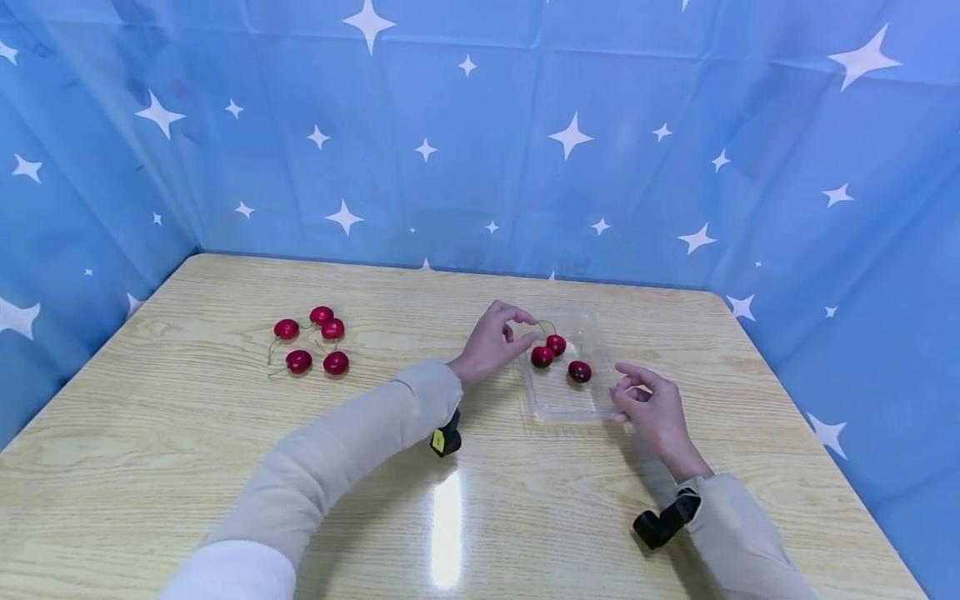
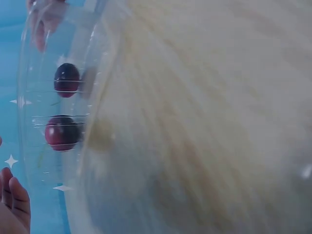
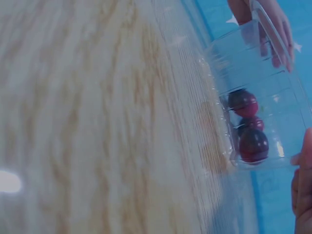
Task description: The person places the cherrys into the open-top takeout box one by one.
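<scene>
A clear plastic box (image 1: 566, 408) holds three dark red cherries. Two of them, one with a stem showing (image 1: 556, 344), sit together near its left side, and a darker cherry (image 1: 580, 372) lies to their right. My left hand (image 1: 491, 343) is over the box's left rim, thumb and index finger apart, fingertips close to the stem. In the left wrist view the fingers (image 2: 17, 202) look loosely bent. My right hand (image 1: 652, 408) pinches the box's right edge between thumb and fingers; in the right wrist view the hand (image 3: 303, 187) is at the box's corner.
Several red cherries with stems (image 1: 298, 361) lie loose on the wooden table (image 1: 187, 467), left of the box. A blue curtain with white stars (image 1: 480, 108) hangs behind the table and at both sides. Black cameras (image 1: 660, 525) are strapped to both wrists.
</scene>
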`<act>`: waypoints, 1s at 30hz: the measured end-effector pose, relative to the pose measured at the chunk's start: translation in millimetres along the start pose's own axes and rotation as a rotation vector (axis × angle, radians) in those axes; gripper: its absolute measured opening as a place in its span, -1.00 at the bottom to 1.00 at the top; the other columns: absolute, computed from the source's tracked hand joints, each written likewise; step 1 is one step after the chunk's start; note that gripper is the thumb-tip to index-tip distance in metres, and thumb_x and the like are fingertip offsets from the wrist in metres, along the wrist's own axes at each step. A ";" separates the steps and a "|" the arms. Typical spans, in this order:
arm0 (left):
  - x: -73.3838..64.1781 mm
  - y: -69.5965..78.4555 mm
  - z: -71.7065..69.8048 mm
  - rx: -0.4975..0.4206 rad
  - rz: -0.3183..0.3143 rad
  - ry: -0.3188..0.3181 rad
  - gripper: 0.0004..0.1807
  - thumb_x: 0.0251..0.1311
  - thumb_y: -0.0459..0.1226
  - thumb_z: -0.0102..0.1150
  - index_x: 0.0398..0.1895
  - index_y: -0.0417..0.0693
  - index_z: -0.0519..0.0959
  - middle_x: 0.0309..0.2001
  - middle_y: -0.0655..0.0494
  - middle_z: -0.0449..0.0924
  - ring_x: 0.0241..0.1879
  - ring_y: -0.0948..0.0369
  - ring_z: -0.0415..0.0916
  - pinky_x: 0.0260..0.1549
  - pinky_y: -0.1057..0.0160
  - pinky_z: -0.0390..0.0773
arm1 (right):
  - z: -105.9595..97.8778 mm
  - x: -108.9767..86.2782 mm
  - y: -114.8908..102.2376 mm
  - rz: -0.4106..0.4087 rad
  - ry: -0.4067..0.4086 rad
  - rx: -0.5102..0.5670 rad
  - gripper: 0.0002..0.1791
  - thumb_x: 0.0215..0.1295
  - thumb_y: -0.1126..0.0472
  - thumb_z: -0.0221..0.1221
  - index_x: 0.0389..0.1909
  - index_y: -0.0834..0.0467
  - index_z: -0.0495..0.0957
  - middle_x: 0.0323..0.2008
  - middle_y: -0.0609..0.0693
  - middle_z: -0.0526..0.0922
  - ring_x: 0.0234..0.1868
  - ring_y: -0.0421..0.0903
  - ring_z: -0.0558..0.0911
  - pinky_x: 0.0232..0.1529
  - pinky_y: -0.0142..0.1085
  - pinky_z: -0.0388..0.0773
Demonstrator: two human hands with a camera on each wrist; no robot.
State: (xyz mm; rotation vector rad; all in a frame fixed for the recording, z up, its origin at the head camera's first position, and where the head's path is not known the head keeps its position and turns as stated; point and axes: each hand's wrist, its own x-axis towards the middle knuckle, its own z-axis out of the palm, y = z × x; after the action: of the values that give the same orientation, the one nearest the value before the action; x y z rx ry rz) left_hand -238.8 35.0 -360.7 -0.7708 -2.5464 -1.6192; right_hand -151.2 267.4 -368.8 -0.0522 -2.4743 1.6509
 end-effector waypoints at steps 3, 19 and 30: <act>-9.7 -3.7 -4.4 -0.003 -0.013 -0.020 -0.74 0.16 -0.24 0.09 -0.11 -0.14 0.50 -0.09 -0.09 0.32 -0.48 0.19 0.28 -0.48 0.34 0.35 | -0.2 -0.5 -0.4 0.002 -0.003 0.005 -0.58 0.07 0.47 0.07 0.01 0.46 0.37 -0.47 -0.04 0.42 -0.62 -0.34 0.47 -0.63 -0.42 0.50; -48.5 -12.2 -54.2 -0.028 -0.131 -0.099 -0.62 0.10 -0.23 0.15 0.01 -0.11 0.43 0.02 -0.09 0.22 -0.35 0.17 0.36 -0.42 0.29 0.45 | -2.1 -0.2 -1.3 0.001 -0.027 -0.026 -0.57 0.11 0.45 0.06 0.05 0.45 0.34 -0.43 0.00 0.41 -0.58 -0.36 0.46 -0.60 -0.40 0.51; -69.9 -9.7 -92.8 0.025 -0.146 -0.099 -0.64 0.10 -0.25 0.16 0.00 -0.07 0.44 0.02 -0.08 0.25 -0.27 0.13 0.42 -0.35 0.25 0.49 | -1.3 -0.3 -2.1 0.009 -0.030 -0.038 -0.57 0.10 0.45 0.05 0.05 0.44 0.34 -0.41 0.05 0.42 -0.58 -0.34 0.47 -0.60 -0.40 0.51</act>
State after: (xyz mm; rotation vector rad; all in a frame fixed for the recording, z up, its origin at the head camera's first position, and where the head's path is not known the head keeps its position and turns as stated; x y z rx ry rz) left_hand -203.4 -75.1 -345.8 -0.6955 -2.7464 -1.6236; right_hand -150.6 267.7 -366.4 -0.0441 -2.5309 1.6205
